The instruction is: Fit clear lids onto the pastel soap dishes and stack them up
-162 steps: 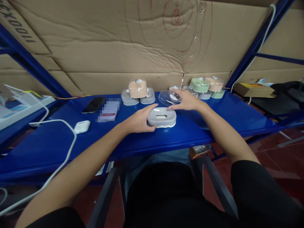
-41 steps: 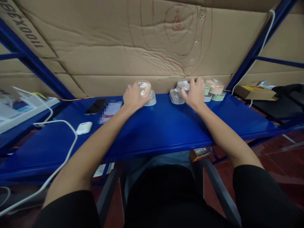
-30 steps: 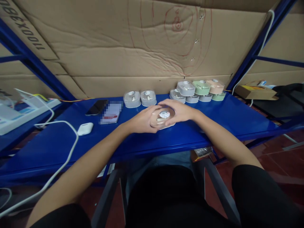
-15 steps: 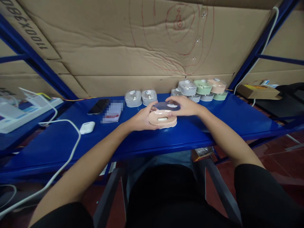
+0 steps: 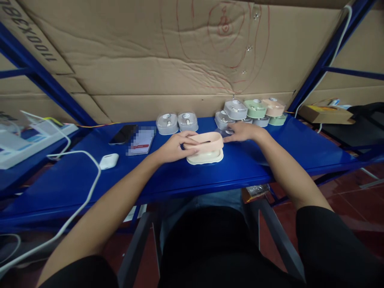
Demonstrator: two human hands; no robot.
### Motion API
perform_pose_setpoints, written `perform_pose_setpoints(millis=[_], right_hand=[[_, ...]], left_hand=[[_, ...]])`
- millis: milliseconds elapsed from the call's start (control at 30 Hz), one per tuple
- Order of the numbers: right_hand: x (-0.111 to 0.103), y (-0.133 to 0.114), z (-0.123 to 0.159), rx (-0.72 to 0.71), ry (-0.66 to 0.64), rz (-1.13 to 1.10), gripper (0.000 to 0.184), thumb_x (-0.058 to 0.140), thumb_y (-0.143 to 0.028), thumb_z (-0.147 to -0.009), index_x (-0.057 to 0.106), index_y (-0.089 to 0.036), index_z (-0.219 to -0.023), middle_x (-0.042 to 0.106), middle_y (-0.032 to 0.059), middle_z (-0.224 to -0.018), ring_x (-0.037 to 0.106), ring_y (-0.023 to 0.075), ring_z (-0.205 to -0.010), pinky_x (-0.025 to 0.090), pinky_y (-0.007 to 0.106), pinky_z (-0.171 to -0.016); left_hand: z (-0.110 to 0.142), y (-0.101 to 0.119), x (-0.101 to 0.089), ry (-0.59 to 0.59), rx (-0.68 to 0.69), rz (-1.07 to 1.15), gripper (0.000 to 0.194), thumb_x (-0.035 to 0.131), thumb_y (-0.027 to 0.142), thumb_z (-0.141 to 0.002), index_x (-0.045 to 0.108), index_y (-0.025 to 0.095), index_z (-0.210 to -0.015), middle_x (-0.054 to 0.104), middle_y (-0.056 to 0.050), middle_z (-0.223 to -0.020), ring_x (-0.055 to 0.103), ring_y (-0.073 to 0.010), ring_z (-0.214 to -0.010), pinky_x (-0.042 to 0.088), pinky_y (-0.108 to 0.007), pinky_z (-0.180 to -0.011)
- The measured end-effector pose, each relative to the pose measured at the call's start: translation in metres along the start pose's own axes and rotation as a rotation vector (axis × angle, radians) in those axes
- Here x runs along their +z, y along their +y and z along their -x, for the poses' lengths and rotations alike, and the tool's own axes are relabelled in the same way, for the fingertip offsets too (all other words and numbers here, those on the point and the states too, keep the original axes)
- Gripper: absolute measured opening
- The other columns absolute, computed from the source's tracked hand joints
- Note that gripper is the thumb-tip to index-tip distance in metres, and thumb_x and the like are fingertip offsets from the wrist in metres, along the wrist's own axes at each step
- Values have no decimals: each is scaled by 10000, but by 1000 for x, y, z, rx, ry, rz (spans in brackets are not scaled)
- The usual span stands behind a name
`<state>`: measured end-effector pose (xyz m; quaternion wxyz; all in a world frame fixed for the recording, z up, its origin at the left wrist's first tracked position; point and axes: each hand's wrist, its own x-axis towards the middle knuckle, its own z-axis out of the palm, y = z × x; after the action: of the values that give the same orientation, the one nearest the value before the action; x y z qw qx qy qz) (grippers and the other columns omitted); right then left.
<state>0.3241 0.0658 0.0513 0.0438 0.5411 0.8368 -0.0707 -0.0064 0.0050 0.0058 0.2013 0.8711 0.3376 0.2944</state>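
As our head view shows, left hand (image 5: pixel 174 149): pinching the peach shell (image 5: pixel 217 142) over the cream base (image 5: pixel 210 157), on the blue table (image 5: pixel 180 178).
Right hand (image 5: pixel 243 132): beside a clear lid (image 5: pixel 221 131); we cannot tell its grip.
2 grey boxes (image 5: pixel 167 126): behind.

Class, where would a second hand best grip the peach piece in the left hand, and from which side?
Probably grip the peach piece by its right end, coming from the right: that rounded wall stands free, while the left hand holds the opposite end above the cream base.
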Motion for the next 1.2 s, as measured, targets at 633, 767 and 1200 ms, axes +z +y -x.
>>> perform_pose_setpoints(millis=[633, 767, 1200], right_hand=[[-2, -1, 1, -38, -76, 63, 851, 948, -563, -845, 646, -148, -1524, 710, 228, -1555, 717, 423, -1369, 589, 455, -1078], [-2, 1, 0, -46, -75, 56, 853, 950, -567, -838, 649, -137, -1510, 727, 231, -1518, 731, 418, -1333, 590, 442, -1048], [-1, 2, -1, -53, -67, 78, 807, 942, -594, -829, 679, -176, -1468, 737, 199, -1512, 729, 411, -1318, 591, 453, -1046]], left_hand=[[0, -24, -8, 172, -281, -282, 443, 798, 558, -884, 878, 179, -1100, 727, -170, -1300, 711, -386, -1292, 528, -608, -1235], [0, -24, -8, 169, -316, -266, 447, 810, 561, -879, 881, 180, -1103, 724, -181, -1342, 693, -395, -1346, 501, -596, -1266], [-1, -24, -8, 166, -325, -212, 426, 827, 559, -875, 882, 187, -1075, 734, -173, -1366, 712, -378, -1328, 528, -585, -1239]])
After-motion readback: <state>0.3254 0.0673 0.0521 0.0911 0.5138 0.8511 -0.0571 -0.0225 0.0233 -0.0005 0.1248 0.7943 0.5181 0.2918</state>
